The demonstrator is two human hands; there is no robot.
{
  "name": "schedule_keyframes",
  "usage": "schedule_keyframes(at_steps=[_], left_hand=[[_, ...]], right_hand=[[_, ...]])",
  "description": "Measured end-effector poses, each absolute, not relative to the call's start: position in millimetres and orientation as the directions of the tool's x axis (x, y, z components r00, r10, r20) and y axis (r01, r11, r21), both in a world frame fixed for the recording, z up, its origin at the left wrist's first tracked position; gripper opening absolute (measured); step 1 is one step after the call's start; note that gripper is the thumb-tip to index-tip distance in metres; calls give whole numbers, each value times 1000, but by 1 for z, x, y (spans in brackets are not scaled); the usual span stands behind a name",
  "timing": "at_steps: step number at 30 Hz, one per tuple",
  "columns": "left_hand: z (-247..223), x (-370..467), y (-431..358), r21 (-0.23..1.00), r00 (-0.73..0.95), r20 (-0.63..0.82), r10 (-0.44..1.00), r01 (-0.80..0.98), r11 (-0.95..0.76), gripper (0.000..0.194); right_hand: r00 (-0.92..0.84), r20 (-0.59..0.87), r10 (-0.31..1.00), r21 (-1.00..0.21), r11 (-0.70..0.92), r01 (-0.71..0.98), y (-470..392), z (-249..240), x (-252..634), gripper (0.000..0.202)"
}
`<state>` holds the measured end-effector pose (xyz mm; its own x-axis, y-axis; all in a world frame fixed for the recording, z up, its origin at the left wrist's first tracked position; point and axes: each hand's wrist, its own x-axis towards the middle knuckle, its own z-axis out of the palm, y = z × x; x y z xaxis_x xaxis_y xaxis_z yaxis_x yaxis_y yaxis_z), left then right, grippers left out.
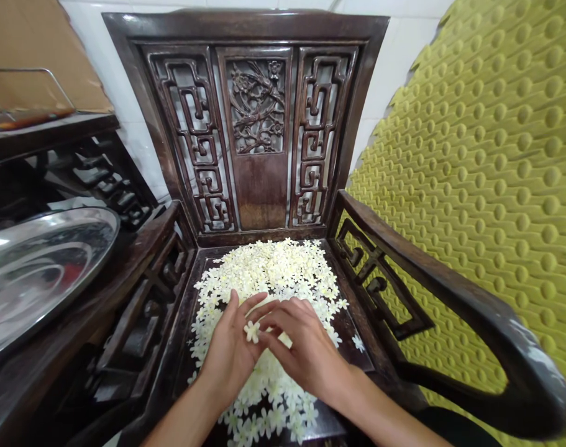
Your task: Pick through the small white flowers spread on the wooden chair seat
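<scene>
A small white five-petalled flower [251,331] shows between my two hands, in front of my left palm. My left hand [231,338] is half cupped, with its thumb and fingers apart. From the right, my right hand [304,344] reaches over it, fingers bent, thumb and fingertips at the flower's edge. Its fingers partly cover those of the left hand. Under and around both hands, a thick heap of loose pale white and cream flowers [273,267] covers much of the dark wooden chair seat [350,323].
The chair has a carved backrest [261,192], a left armrest [143,254] and a right armrest [432,267]. A round metal tray [91,248] stands at the left. Yellow-green bumpy foam [478,155] rises on the right. One stray flower [358,343] lies near the seat's right edge.
</scene>
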<state>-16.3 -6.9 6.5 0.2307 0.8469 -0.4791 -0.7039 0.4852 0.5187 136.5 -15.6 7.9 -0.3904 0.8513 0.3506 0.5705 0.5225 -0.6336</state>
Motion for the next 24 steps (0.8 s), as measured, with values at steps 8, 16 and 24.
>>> schedule_keyframes(at_steps=[8, 16, 24], left_hand=[[6, -14, -14, 482, 328, -455, 828, -692, 538, 58], [6, -13, -14, 501, 326, -472, 819, -666, 553, 58], [13, -14, -13, 492, 306, -522, 796, -654, 574, 60]], right_hand=[[-397, 370, 840, -646, 540, 540, -19, -4, 131, 15], [-405, 439, 802, -543, 596, 592, -18, -3, 131, 13], [-454, 487, 746, -515, 665, 541, -16, -2, 132, 14]])
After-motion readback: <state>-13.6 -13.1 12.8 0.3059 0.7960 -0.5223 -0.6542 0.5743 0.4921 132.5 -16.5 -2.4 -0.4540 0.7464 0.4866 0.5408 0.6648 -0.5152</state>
